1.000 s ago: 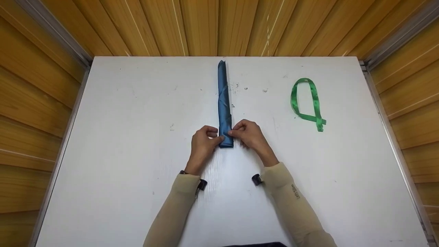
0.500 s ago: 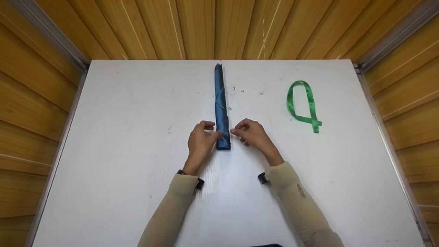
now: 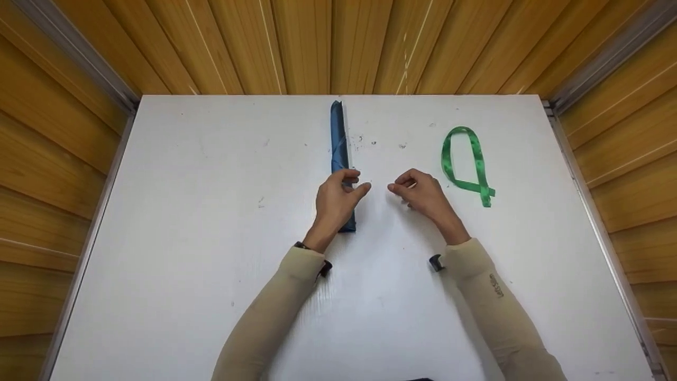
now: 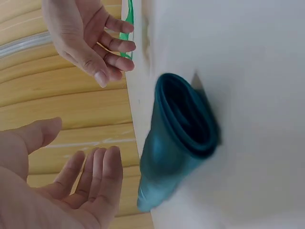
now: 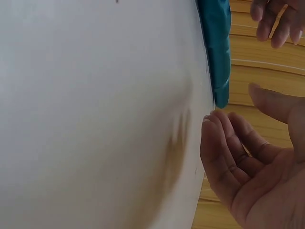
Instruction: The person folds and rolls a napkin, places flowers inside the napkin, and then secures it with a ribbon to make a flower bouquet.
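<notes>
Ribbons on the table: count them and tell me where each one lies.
1: the green ribbon, its ends crossed, right of the blue roll. No other shows.

two hands (image 3: 334, 203) (image 3: 426, 196), one roll (image 3: 338, 140), one ribbon (image 3: 479, 164)

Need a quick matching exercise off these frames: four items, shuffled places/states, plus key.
1. blue satin cloth
2. green ribbon
3. left hand
4. right hand

A. looped, ends crossed
B. between cloth and ribbon in the head view
C. rolled into a tube
D. hiding part of the cloth in the head view

Pairs: 1-C, 2-A, 3-D, 4-B
</notes>
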Demonstrator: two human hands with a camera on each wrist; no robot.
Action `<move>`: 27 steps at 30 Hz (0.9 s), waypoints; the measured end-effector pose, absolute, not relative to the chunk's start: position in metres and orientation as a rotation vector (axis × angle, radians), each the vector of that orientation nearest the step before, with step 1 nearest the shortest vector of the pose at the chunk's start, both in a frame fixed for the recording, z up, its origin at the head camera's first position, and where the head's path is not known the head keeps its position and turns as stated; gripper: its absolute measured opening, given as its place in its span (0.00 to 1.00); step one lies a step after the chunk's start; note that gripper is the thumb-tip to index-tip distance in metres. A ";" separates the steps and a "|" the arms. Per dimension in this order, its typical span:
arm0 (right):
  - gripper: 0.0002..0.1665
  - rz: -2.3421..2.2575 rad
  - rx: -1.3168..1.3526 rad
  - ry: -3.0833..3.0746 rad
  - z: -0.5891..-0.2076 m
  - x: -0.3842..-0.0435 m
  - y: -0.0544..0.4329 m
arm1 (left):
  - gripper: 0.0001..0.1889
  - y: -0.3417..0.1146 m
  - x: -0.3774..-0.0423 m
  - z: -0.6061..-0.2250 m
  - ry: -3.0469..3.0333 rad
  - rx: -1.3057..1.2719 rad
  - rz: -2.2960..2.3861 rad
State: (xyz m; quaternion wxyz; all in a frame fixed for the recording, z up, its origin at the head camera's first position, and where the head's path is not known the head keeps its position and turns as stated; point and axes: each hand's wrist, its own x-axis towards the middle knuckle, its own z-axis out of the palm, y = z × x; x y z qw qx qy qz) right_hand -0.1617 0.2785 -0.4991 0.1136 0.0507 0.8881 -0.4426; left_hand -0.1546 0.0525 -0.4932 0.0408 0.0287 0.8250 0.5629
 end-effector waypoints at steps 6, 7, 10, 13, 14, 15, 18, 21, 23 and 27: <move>0.20 -1.214 0.122 2.698 -0.498 -0.167 0.307 | 0.19 0.075 -0.166 -0.492 2.453 0.142 1.735; 0.20 -1.200 0.121 2.711 -0.497 -0.168 0.311 | 0.19 0.078 -0.168 -0.492 2.432 0.131 1.742; 0.21 -1.160 0.111 2.751 -0.496 -0.171 0.322 | 0.18 0.089 -0.177 -0.493 2.376 0.080 1.766; 0.22 -1.124 0.118 2.791 -0.493 -0.172 0.333 | 0.17 0.103 -0.188 -0.494 2.337 0.033 1.786; 0.22 -1.116 0.119 2.803 -0.492 -0.173 0.337 | 0.16 0.109 -0.191 -0.493 2.331 0.022 1.784; 0.22 -1.115 0.119 2.811 -0.491 -0.173 0.340 | 0.16 0.114 -0.194 -0.493 2.326 0.015 1.786; 0.21 -1.120 0.121 2.831 -0.487 -0.174 0.351 | 0.15 0.130 -0.201 -0.491 2.320 0.001 1.769; 0.21 -1.127 0.128 2.855 -0.482 -0.173 0.362 | 0.15 0.143 -0.206 -0.489 2.326 0.001 1.749; 0.21 -1.123 0.149 2.879 -0.479 -0.173 0.368 | 0.16 0.150 -0.209 -0.488 2.330 0.005 1.741; 0.23 -1.112 0.236 2.912 -0.474 -0.172 0.377 | 0.17 0.161 -0.215 -0.486 2.312 -0.011 1.756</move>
